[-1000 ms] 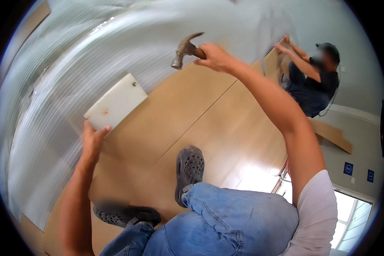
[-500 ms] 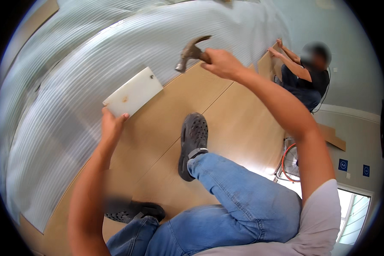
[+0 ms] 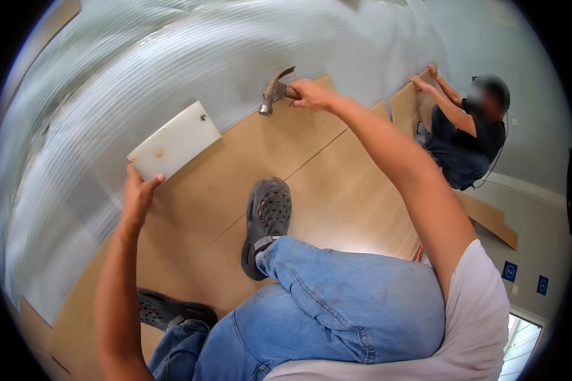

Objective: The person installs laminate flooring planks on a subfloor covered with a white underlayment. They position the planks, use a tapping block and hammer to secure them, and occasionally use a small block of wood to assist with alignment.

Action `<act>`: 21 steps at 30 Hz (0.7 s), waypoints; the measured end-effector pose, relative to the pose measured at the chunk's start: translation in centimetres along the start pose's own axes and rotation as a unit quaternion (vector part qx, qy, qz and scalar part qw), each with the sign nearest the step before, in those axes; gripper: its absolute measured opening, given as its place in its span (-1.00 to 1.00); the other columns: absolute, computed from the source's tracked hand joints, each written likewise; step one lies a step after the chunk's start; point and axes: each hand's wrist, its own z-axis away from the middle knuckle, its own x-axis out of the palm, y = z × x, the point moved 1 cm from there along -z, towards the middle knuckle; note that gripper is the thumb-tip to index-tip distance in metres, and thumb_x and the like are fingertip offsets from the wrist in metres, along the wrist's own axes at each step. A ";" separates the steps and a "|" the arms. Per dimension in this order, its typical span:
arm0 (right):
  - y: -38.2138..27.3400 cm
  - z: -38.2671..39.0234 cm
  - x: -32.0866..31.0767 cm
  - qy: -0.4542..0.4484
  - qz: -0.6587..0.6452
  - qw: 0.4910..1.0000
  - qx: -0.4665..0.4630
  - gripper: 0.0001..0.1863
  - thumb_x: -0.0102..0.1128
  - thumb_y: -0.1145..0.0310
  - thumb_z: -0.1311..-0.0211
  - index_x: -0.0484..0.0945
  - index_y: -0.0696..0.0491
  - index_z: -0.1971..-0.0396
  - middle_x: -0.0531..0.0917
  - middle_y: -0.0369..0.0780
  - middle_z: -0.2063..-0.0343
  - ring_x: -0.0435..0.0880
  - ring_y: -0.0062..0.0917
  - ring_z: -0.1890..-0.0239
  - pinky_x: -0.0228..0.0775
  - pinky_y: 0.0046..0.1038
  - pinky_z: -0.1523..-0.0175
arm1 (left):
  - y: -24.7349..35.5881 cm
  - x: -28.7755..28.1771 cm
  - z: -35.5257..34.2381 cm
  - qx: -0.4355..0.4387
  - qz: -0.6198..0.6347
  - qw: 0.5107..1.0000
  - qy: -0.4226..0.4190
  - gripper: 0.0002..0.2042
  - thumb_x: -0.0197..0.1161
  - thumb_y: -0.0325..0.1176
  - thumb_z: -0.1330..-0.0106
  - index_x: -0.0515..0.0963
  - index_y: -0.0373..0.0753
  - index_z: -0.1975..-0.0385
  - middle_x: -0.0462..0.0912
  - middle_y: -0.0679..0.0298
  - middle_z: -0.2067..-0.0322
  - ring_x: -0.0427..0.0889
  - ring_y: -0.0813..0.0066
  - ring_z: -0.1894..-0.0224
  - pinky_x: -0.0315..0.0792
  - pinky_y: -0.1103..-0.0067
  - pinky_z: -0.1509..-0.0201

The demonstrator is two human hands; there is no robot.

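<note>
My left hand grips the near end of a flat white block, thumb on top. The block has a small hole at its far corner and brownish marks. It lies along the edge of a light wood floor plank, over the silvery underlay. My right hand is closed round the handle of a claw hammer. The hammer's head hangs near the plank edge, to the right of the block and apart from it.
Ribbed foam underlay spreads beyond the laid planks. My dark clog stands on the planks. At the far right a co-worker crouches, holding a plank at the wall. Loose boards lie at the right.
The view has shifted, so the block and my clog appear farther left. My right hand and the hammer are slightly lower in view. Both hands keep their hold.
</note>
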 end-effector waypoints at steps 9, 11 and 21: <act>0.0 0.8 -0.6 0.030 -0.049 0.998 0.011 -0.64 0.36 0.19 -0.20 0.40 0.13 0.36 0.53 -0.08 0.42 0.49 -0.17 0.31 0.35 -0.16 0.17 | 1.8 0.9 0.7 -0.025 -0.004 0.999 0.024 -0.40 0.44 -0.35 -0.25 0.34 -0.47 -0.21 0.55 -0.02 -0.12 0.55 0.23 -0.12 0.42 0.39 -0.26; -0.9 0.6 -0.2 0.012 -0.049 0.998 0.021 -0.64 0.36 0.20 -0.19 0.40 0.13 0.35 0.54 -0.08 0.40 0.51 -0.17 0.29 0.36 -0.15 0.16 | 2.0 0.7 1.0 -0.058 -0.062 0.995 0.044 -0.38 0.44 -0.36 -0.24 0.33 -0.49 -0.22 0.57 -0.07 -0.10 0.57 0.15 -0.11 0.42 0.36 -0.25; -0.7 -0.3 -0.5 -0.001 -0.001 0.999 0.050 -0.62 0.35 0.10 -0.18 0.47 0.10 0.28 0.65 -0.04 0.34 0.62 -0.12 0.23 0.41 -0.11 0.12 | 1.2 1.6 -0.5 0.023 -0.107 0.991 0.075 -0.39 0.47 -0.32 -0.21 0.34 -0.53 -0.13 0.61 -0.24 -0.05 0.61 -0.07 -0.14 0.45 0.29 -0.24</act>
